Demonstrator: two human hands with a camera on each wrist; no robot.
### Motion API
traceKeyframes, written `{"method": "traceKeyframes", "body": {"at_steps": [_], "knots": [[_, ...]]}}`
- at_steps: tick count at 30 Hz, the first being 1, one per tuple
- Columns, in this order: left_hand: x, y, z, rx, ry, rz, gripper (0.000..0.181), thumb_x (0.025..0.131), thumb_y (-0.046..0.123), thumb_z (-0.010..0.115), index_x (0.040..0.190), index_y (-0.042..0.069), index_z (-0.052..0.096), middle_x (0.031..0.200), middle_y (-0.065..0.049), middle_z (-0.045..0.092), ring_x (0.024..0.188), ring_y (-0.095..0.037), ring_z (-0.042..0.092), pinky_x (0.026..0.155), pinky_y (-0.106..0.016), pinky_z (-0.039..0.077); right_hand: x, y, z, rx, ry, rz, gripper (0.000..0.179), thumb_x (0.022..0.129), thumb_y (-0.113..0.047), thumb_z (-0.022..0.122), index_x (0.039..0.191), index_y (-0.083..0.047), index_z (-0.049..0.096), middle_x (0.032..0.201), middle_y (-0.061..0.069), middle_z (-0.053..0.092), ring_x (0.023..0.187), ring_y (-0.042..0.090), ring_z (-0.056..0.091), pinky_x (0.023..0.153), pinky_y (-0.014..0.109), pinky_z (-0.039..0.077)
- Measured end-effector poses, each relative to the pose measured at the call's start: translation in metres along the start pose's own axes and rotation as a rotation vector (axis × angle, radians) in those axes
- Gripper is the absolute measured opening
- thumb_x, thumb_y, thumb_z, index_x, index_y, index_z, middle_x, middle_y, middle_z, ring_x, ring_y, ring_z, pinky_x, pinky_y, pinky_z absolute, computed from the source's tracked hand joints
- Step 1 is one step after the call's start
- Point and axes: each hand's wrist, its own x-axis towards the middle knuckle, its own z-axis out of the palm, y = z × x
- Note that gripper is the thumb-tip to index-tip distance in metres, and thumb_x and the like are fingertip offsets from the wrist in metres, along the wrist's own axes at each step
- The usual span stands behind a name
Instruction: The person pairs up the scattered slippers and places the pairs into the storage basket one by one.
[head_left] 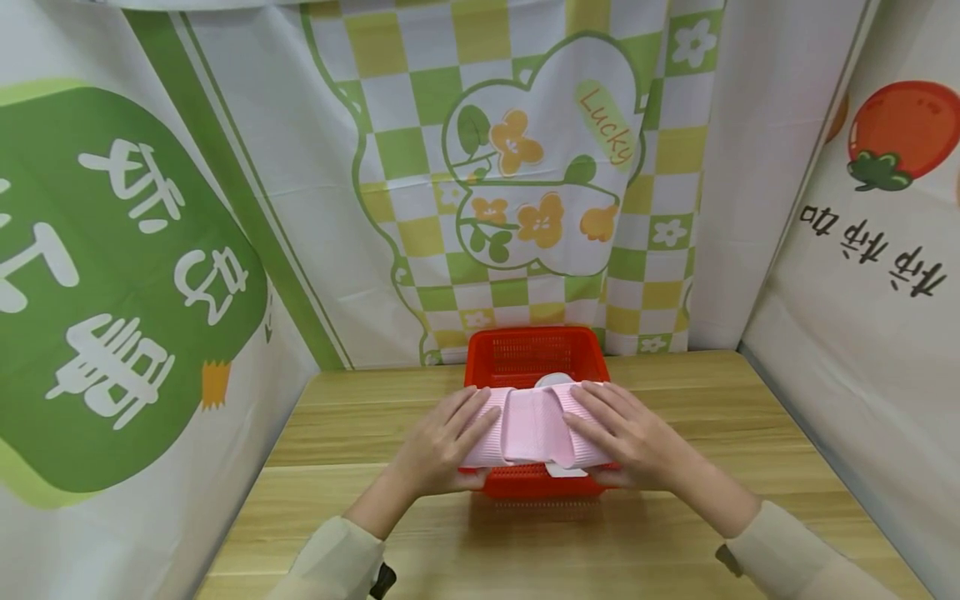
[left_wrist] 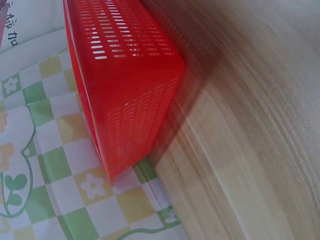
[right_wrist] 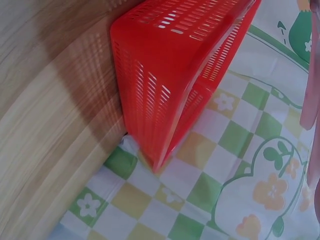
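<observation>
Both hands hold a pair of pink ribbed slippers [head_left: 534,425] level over a red basket [head_left: 536,333] in the head view. My left hand [head_left: 444,442] grips the left end, fingers over the top and thumb underneath. The right hand [head_left: 632,435] grips the right end in the same manner. Between the two ribbed uppers a flat pink surface shows. A white thing [head_left: 566,471], mostly hidden by the slippers, peeks out in front of and behind them, overlapping the basket. At the right wrist view's edge, a pink strip [right_wrist: 312,75] appears.
The basket has slotted walls [left_wrist: 140,120] and stands on a wooden table [head_left: 360,417], close to the patterned back cloth [head_left: 420,167]. Printed cloth walls rise left [head_left: 112,292] and right [head_left: 862,333] of the table.
</observation>
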Motion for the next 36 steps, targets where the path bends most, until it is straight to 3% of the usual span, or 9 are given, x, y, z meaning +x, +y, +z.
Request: {"method": "traceKeyframes", "body": {"at_steps": [17, 29, 36], "knots": [[0.009, 0.005, 0.0, -0.007, 0.039, 0.034, 0.063, 0.081, 0.04, 0.053, 0.129, -0.001, 0.057, 0.133, -0.026, 0.053, 0.115, -0.043, 0.055, 0.101, -0.048, 0.042, 0.009, -0.007, 0.001, -0.003, 0.003, -0.013, 0.059, 0.091, -0.041, 0.051, 0.132, 0.001, 0.055, 0.133, 0.029, 0.052, 0.117, 0.047, 0.052, 0.093, 0.057, 0.043], [0.013, 0.009, -0.002, 0.038, 0.003, 0.039, 0.062, 0.082, 0.041, 0.053, 0.13, 0.002, 0.058, 0.134, -0.024, 0.054, 0.116, -0.041, 0.055, 0.102, -0.048, 0.042, 0.013, -0.011, 0.004, -0.023, 0.008, -0.011, 0.059, 0.089, -0.042, 0.052, 0.131, 0.0, 0.055, 0.132, 0.029, 0.052, 0.116, 0.046, 0.053, 0.094, 0.054, 0.044], [0.014, 0.01, -0.001, 0.046, 0.031, 0.044, 0.061, 0.083, 0.04, 0.052, 0.129, 0.001, 0.059, 0.133, -0.025, 0.054, 0.115, -0.041, 0.055, 0.101, -0.048, 0.043, 0.015, -0.014, 0.003, -0.031, 0.019, -0.007, 0.057, 0.091, -0.04, 0.05, 0.129, 0.001, 0.056, 0.131, 0.03, 0.053, 0.116, 0.046, 0.053, 0.092, 0.054, 0.045]]}}
